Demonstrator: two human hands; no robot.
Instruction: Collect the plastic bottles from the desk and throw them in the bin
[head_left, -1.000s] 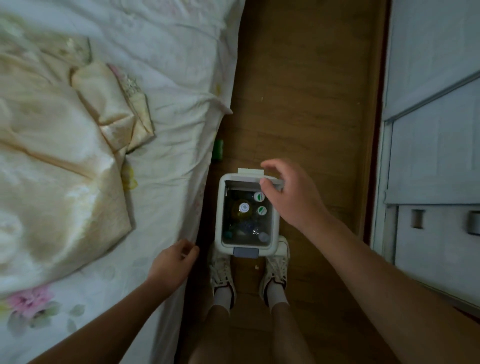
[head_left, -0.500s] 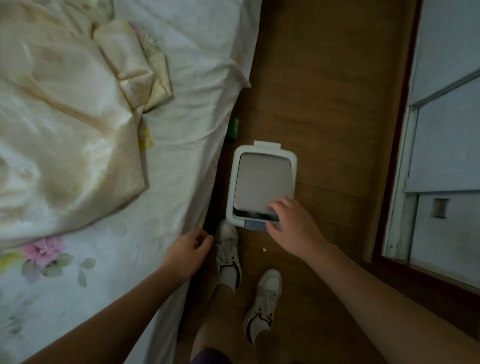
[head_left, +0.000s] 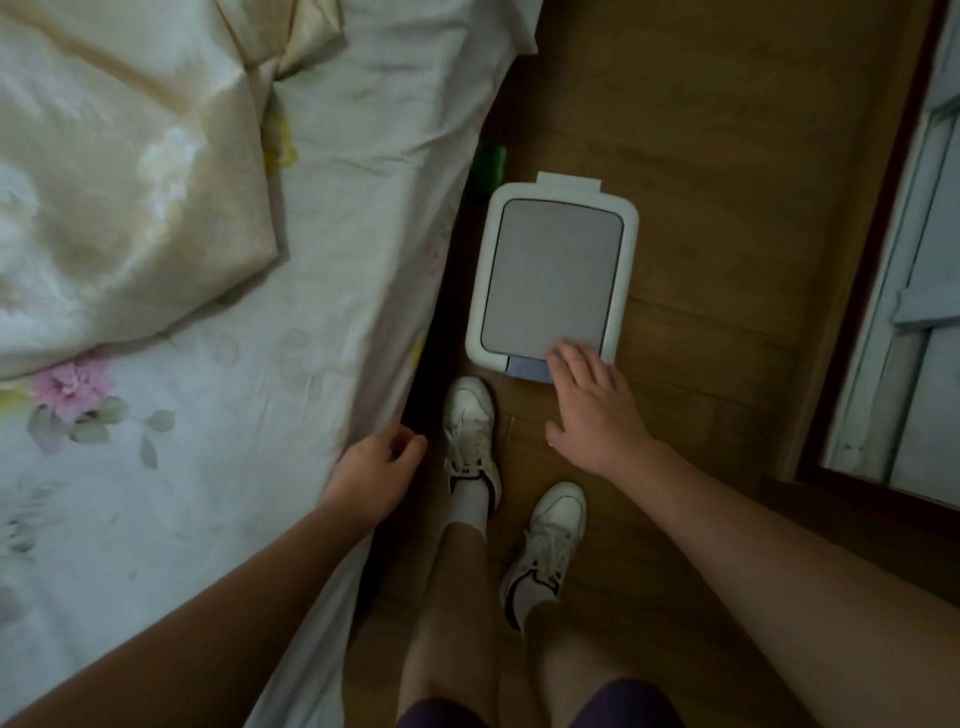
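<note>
While unlabelled, the bin (head_left: 551, 270) sits lid-shut under the right hand (head_left: 592, 410).

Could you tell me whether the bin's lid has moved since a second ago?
Yes. The lid was up then, showing bottles inside; now it lies flat within the bin rim, closed, with the right hand at its near edge.

The bin (head_left: 553, 273) is a white rectangular pedal bin with rounded corners and a flat grey lid, standing upright on the wooden floor. Its lid is down and closed, so nothing inside can be seen. A small blue-grey pedal tab sticks out at its near edge, just under the right hand (head_left: 592, 402), whose spread fingertips reach the lid's near corner.
</note>
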